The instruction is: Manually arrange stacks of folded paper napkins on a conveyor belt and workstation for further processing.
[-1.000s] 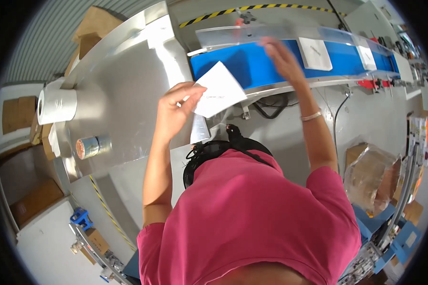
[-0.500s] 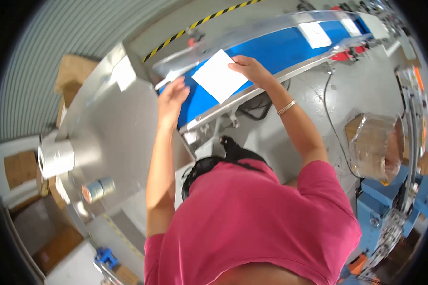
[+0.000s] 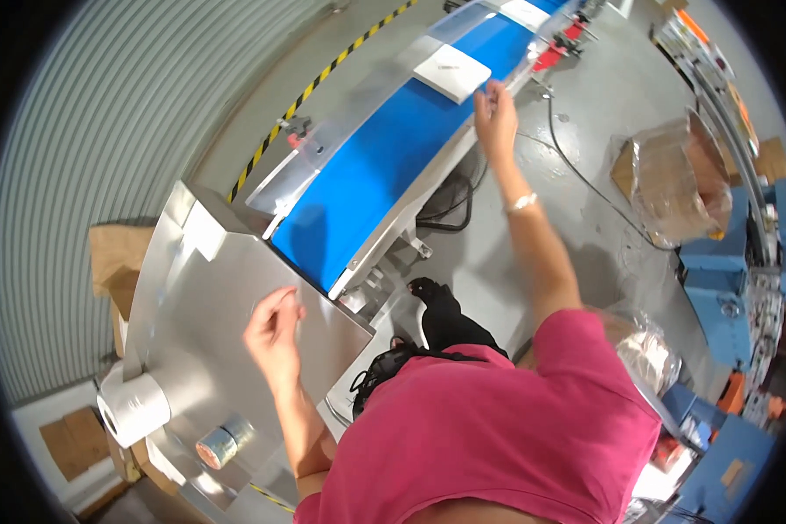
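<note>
well, from my end the right hand (image 3: 496, 120) is at one o'clock, loosely parted fingers beside the near corner of a flat white box (image 3: 452, 72), which lies on the blue belt (image 3: 371, 166) just past twelve; i can't tell whether they touch. at eight, the left hand (image 3: 274, 336) curls over the metal table (image 3: 214, 297); whether its fingertips meet is unclear.

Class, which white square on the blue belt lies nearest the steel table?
The white square lower in the picture; the other square lies farther along the blue belt, at the top edge.
</note>
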`<state>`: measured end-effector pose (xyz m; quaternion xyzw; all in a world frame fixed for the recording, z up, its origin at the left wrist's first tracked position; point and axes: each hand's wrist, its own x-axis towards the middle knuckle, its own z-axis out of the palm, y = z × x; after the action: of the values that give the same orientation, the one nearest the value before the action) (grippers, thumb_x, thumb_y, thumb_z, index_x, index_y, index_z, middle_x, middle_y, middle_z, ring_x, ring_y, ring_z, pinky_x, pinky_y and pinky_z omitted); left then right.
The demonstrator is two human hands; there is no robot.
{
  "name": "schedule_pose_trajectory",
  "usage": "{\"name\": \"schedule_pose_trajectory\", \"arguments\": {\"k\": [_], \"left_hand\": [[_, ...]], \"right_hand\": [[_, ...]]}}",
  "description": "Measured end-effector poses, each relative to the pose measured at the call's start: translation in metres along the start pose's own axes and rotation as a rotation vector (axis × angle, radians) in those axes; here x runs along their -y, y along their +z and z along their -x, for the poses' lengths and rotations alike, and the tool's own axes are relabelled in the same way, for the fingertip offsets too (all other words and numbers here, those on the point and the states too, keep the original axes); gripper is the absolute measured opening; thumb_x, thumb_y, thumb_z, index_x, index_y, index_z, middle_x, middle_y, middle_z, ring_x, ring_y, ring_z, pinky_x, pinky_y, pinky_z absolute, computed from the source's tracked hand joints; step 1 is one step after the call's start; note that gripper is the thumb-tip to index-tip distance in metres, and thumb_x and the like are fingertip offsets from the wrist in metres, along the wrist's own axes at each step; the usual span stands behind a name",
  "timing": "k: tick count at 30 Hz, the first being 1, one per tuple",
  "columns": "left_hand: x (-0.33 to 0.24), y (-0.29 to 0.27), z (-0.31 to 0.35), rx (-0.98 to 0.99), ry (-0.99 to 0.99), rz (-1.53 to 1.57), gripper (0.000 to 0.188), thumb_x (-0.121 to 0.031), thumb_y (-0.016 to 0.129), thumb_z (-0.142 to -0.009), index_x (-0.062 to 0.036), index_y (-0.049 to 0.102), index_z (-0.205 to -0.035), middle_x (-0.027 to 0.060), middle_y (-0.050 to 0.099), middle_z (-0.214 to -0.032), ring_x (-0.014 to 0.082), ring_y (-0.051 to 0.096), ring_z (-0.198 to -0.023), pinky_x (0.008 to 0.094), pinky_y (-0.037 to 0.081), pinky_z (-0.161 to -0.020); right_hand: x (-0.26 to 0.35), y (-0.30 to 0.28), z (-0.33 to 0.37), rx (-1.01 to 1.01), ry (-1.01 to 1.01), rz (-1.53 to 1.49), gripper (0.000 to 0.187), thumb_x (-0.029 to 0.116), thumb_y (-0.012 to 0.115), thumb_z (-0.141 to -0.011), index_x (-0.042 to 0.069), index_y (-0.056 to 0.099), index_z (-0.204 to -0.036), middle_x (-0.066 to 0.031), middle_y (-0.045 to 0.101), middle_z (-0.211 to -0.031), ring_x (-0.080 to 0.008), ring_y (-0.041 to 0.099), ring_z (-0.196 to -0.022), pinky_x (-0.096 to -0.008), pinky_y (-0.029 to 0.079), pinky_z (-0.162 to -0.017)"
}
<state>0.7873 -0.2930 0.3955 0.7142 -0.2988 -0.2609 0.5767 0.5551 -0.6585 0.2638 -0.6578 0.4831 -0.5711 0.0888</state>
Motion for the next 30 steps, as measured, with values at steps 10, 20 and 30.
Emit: {"name": "schedule_pose_trajectory", "arguments": {"k": [10,20,30], "left_hand": [[-0.145,-0.018,0.110,0.883,0.517,1.238,0.060,0.003,0.066,-0.064,-0.0190,0.062,-0.119,-0.0042,0.042,-0.043,0.0092,0.032,-0.033,0.0242,0.024,-0.035],[-0.207,0.066,0.226,2.259,0.267,1.618,0.017,-0.003,0.044,-0.081,-0.0206,0.046,-0.080,-0.0073,0.044,-0.056,0.0047,0.039,-0.043,0.0218,0.021,-0.039],[-0.204,0.104,0.336,2.698,-0.167,1.761,0.019,-0.002,0.040,-0.090,-0.0171,0.050,-0.096,-0.0042,0.050,-0.062,0.0059,0.041,-0.045,0.0231,0.024,-0.040]], "right_hand": [[0.101,-0.137,0.430,1.055,0.524,0.114,0.036,0.020,0.063,-0.077,0.009,0.058,-0.111,-0.0147,0.059,-0.112,-0.0332,0.059,-0.099,-0.0427,0.049,-0.083],[0.167,-0.265,0.505,0.943,0.555,0.329,0.020,0.017,0.058,-0.080,0.010,0.064,-0.098,-0.0148,0.067,-0.092,-0.0355,0.065,-0.087,-0.0467,0.052,-0.073],[0.147,-0.422,0.634,0.909,0.999,0.311,0.027,0.025,0.061,-0.077,0.008,0.066,-0.097,-0.0161,0.067,-0.094,-0.0347,0.064,-0.091,-0.0455,0.051,-0.078]]}}
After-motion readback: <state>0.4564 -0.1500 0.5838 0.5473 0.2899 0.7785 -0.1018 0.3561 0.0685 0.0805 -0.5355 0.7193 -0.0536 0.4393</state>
